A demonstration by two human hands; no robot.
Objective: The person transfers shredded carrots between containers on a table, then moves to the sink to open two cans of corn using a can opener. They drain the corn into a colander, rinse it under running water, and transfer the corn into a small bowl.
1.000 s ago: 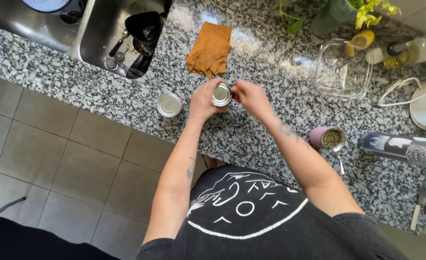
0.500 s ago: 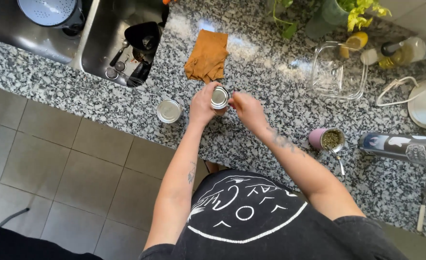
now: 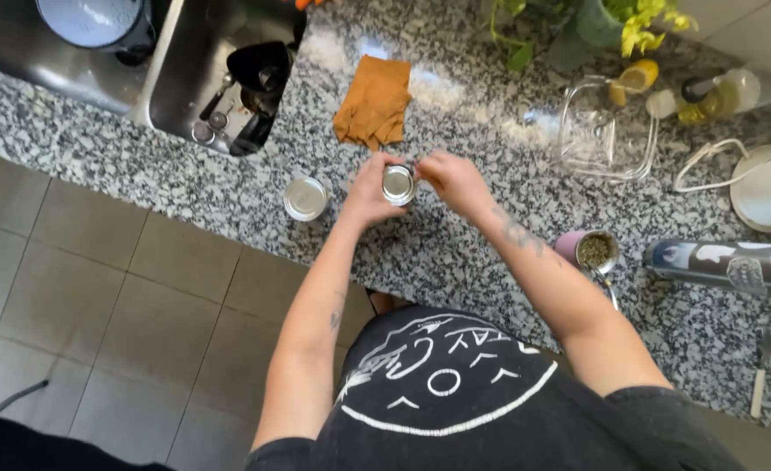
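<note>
A small metal tin can point(image 3: 398, 184) stands on the speckled granite counter point(image 3: 455, 253). My left hand point(image 3: 368, 187) is wrapped around the can's side. My right hand point(image 3: 451, 179) pinches at the can's top rim with its fingertips. A second tin can point(image 3: 305, 198) stands alone on the counter, a little to the left of my left hand. An orange-brown cloth point(image 3: 373, 103) lies just beyond both hands.
A steel sink point(image 3: 220, 78) with utensils and a dark cup is at the far left. A clear glass container point(image 3: 606, 133), a plant, bottles, a pink cup of green herb point(image 3: 590, 250) and a lying flask point(image 3: 725, 263) sit to the right.
Both hands have stayed on the can; the view has shifted slightly, and my right fingers have moved closer over the can's rim.
</note>
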